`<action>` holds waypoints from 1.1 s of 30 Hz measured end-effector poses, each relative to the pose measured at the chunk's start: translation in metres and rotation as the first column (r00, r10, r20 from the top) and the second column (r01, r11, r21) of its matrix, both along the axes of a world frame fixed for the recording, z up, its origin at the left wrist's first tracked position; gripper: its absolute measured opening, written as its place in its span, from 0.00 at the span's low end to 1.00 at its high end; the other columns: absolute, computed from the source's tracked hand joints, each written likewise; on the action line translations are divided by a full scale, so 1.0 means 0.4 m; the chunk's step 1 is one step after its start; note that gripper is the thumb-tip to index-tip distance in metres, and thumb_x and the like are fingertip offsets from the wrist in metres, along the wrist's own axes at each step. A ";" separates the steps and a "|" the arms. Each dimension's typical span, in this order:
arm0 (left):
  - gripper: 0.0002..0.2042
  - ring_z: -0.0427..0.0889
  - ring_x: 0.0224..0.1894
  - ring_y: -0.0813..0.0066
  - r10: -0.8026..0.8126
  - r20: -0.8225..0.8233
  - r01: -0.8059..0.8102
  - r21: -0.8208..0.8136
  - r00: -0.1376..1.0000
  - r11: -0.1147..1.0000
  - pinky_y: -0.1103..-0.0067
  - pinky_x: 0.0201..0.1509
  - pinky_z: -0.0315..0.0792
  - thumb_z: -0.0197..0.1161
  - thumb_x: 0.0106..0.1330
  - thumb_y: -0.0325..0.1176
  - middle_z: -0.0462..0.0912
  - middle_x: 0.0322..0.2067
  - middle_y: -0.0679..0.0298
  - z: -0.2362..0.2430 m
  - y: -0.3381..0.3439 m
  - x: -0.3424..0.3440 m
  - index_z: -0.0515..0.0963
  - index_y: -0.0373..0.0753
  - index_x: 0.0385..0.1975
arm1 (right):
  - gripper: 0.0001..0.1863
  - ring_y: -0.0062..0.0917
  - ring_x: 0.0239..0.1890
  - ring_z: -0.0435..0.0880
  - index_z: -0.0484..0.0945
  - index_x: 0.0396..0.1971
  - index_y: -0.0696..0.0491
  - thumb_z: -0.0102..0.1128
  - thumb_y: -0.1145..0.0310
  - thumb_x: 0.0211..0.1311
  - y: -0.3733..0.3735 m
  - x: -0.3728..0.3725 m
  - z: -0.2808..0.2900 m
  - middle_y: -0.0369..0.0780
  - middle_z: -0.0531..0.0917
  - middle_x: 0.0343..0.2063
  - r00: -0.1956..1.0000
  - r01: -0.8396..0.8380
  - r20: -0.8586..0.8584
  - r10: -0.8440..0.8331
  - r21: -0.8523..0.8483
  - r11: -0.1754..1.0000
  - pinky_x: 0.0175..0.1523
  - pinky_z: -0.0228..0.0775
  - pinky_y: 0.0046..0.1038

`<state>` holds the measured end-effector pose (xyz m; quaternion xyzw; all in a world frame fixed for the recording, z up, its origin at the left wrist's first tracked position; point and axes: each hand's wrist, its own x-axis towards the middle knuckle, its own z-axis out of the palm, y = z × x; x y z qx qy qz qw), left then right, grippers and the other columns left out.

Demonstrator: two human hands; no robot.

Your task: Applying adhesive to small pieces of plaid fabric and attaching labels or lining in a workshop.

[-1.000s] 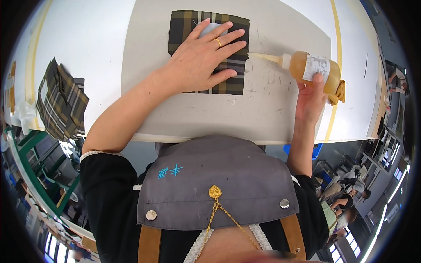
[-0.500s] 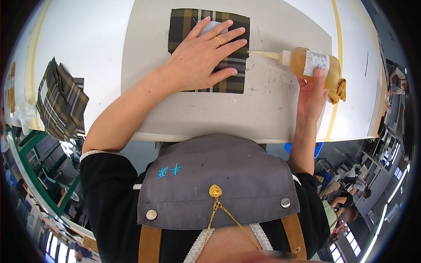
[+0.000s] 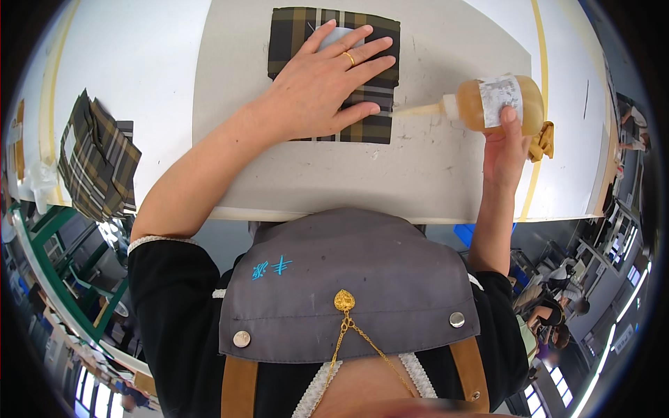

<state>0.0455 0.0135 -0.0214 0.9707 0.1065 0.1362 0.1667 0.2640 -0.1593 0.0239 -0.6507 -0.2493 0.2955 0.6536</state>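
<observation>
Spread flat with fingers apart, my left hand (image 3: 326,90) presses on a dark plaid cloth piece (image 3: 376,129) striped in olive and white. Under its fingers lies a light grey-blue patch (image 3: 343,38), mostly covered. My right hand (image 3: 507,143) grips a squeeze bottle (image 3: 529,104) of amber liquid, tipped on its side, with a pale label round it. The bottle's long thin nozzle (image 3: 421,109) points left to the cloth's right edge, close to my left thumb; whether the tip touches the cloth I cannot tell.
A grey-beige sheet (image 3: 313,177) covers the middle of the white table (image 3: 167,76). More folded plaid pieces (image 3: 101,164) lie at the table's left edge. A crumpled mustard-coloured scrap (image 3: 542,141) is behind the bottle. Green metal framing (image 3: 52,258) stands at lower left; people sit at lower right.
The bottle's nozzle has moved toward me along the cloth's right edge, from near the middle to lower down. My left hand stays flat on the cloth.
</observation>
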 end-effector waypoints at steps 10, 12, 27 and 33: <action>0.29 0.46 0.69 0.59 0.106 0.083 -0.098 -0.092 0.991 0.991 0.60 0.69 0.40 0.56 0.63 0.47 0.55 0.65 0.59 -0.011 -0.014 0.003 0.59 0.40 0.60 | 0.34 0.32 0.58 0.68 0.57 0.60 0.55 0.59 0.58 0.57 -0.108 -0.025 0.009 0.41 0.68 0.56 0.930 0.102 -0.366 -0.026 0.190 0.976 0.59 0.66 0.37; 0.28 0.44 0.69 0.57 0.095 0.113 -0.083 -0.107 0.989 0.991 0.60 0.69 0.40 0.58 0.61 0.45 0.55 0.65 0.60 0.003 -0.023 0.006 0.61 0.42 0.59 | 0.34 0.32 0.59 0.68 0.56 0.60 0.55 0.59 0.58 0.58 -0.152 -0.047 0.016 0.42 0.68 0.57 0.933 0.116 -0.358 -0.037 0.201 0.973 0.60 0.65 0.37; 0.22 0.59 0.59 0.60 -0.030 0.009 0.031 -0.161 1.000 0.986 0.68 0.63 0.56 0.71 0.47 0.38 0.67 0.54 0.64 0.052 0.024 -0.077 0.76 0.47 0.45 | 0.35 0.30 0.54 0.73 0.57 0.60 0.52 0.62 0.60 0.54 -0.277 -0.252 -0.045 0.39 0.70 0.54 0.952 0.297 -0.086 -0.293 0.032 0.954 0.55 0.69 0.35; 0.22 0.60 0.59 0.60 -0.030 0.052 0.037 -0.139 0.998 0.990 0.68 0.61 0.57 0.70 0.48 0.43 0.68 0.53 0.65 0.037 0.029 -0.084 0.77 0.46 0.44 | 0.36 0.30 0.56 0.71 0.57 0.60 0.51 0.63 0.63 0.53 -0.279 -0.279 -0.077 0.38 0.70 0.54 0.960 0.273 -0.075 -0.268 0.067 0.960 0.56 0.68 0.36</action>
